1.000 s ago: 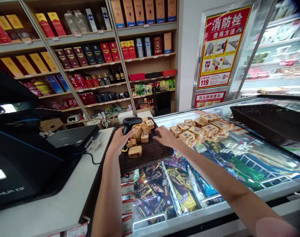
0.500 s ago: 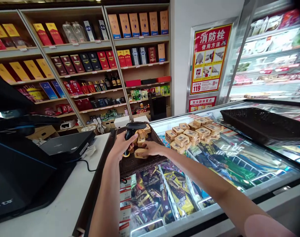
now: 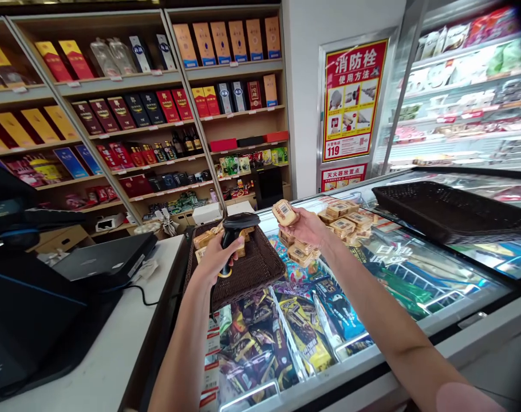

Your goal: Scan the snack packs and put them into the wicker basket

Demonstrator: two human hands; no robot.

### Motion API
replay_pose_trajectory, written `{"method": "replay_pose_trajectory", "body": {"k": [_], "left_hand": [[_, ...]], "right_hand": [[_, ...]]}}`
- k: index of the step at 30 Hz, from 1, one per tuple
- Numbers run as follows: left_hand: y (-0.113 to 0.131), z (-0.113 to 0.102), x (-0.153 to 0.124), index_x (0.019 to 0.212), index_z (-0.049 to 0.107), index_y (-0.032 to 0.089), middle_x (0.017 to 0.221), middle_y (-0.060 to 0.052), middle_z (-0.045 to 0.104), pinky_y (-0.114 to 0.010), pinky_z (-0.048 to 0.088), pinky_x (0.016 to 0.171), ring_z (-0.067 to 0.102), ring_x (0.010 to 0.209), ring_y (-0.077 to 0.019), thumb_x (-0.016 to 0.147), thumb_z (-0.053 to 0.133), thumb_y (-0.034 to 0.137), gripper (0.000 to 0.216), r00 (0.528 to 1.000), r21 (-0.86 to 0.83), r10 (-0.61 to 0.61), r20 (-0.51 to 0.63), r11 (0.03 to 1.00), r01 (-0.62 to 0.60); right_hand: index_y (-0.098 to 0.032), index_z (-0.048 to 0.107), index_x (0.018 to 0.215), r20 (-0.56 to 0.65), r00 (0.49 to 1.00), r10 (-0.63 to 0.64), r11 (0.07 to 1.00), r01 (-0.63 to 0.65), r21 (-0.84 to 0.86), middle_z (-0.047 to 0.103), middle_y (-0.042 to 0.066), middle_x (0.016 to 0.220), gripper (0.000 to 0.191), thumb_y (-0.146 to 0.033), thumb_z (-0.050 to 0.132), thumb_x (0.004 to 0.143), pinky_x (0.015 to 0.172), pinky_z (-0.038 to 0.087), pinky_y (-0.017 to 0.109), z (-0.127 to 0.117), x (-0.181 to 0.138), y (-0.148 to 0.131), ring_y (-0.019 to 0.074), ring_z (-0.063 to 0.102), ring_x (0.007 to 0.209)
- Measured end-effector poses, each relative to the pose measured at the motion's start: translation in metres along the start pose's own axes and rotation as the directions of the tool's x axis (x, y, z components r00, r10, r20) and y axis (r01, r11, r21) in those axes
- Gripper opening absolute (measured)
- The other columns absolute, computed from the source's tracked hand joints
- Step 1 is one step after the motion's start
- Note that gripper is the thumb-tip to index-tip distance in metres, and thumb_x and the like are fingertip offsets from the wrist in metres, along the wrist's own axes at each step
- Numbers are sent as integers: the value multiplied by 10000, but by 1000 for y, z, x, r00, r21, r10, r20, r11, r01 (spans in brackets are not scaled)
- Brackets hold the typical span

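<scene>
My left hand (image 3: 217, 260) is wrapped round the handle of a black barcode scanner (image 3: 239, 220), over a brown woven basket (image 3: 260, 269). Several small tan food packs (image 3: 206, 237) lie in the basket, partly hidden by that hand and the scanner. Between the fingers of my right hand (image 3: 308, 228) is one tan food pack (image 3: 285, 212), held up to the right of the scanner with its barcode label showing. Below and beyond this hand, a pile of similar packs (image 3: 343, 228) rests on the freezer's glass top.
The glass-topped freezer (image 3: 419, 337) holds bagged ice creams. An empty-looking dark tray (image 3: 449, 217) stands on it at right. At left are a white counter (image 3: 97, 366), a black till (image 3: 24, 297) and a cable (image 3: 146, 294). Stocked shelves (image 3: 135, 129) line the back wall.
My right hand has risen from the basket and moved right, lifting a food pack out. The scanner stays in my left hand above the basket. The view has shifted slightly.
</scene>
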State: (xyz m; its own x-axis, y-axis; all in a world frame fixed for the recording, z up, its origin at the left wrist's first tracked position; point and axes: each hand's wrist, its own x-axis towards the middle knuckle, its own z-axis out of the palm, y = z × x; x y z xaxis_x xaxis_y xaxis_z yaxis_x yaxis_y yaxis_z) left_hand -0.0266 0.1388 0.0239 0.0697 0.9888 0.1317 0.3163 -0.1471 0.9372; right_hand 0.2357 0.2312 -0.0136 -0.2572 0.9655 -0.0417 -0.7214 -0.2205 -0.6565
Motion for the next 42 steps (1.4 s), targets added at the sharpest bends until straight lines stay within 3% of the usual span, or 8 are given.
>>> {"method": "replay_pose_trajectory", "body": {"k": [11,17,21,24,28,33,38,42], "left_hand": [[4,15,-5,855,519,206,596,58,537,-182,391,441,518,516,-100,767,747,525,402,994,39,92,-60,995,-90],[0,13,-2,880,548,197,605,45,566,-194,410,448,521,503,-102,769,744,565,432,995,66,86,-39,994,-84],[0,8,0,875,555,193,579,51,569,-195,396,439,497,473,-96,748,757,580,454,995,43,90,-44,995,-88],[0,3,1,845,538,199,546,61,557,-190,380,435,484,457,-93,739,763,584,458,995,33,83,-56,996,-81],[-1,-2,5,817,528,203,534,55,573,-183,349,429,481,441,-89,706,793,572,468,995,43,57,-79,998,-54],[0,-3,6,820,533,204,521,57,567,-183,337,426,477,432,-91,655,823,577,501,995,24,38,-91,999,-36],[0,-11,5,806,529,197,539,48,570,-184,347,433,470,440,-84,686,799,596,496,994,14,29,-101,1000,-28],[-7,-29,7,776,522,202,531,47,549,-196,371,422,482,444,-99,693,782,599,482,984,62,35,-174,998,-24]], "right_hand": [[-166,656,1056,-17,997,71,988,-73,-139,752,77,877,193,-298,527,998,644,616,290,4,11,30,169,686,704],[-199,664,934,-6,986,-168,905,152,-398,748,57,918,84,-192,647,852,722,585,252,-9,18,28,159,699,803],[-235,584,888,-193,860,-473,622,171,-764,704,35,839,168,-308,706,798,671,533,315,-46,23,-6,208,684,778],[-258,516,909,-309,719,-623,549,119,-827,678,63,924,264,-297,728,759,785,496,369,-85,15,-45,273,646,1002],[-305,475,991,-396,609,-687,535,55,-843,662,79,1031,273,-342,668,802,921,443,456,-137,1,-82,305,571,1160],[-353,444,1086,-400,590,-702,612,211,-762,623,56,1106,290,-389,606,848,939,426,494,-178,4,-84,304,571,1132],[-351,424,1244,-322,547,-773,519,252,-817,560,85,1225,430,-378,598,852,914,456,478,-170,9,-73,309,550,1183],[-364,447,1256,-152,515,-844,306,229,-924,497,83,1317,394,-357,574,883,942,469,453,-121,15,-49,288,483,1268]]}}
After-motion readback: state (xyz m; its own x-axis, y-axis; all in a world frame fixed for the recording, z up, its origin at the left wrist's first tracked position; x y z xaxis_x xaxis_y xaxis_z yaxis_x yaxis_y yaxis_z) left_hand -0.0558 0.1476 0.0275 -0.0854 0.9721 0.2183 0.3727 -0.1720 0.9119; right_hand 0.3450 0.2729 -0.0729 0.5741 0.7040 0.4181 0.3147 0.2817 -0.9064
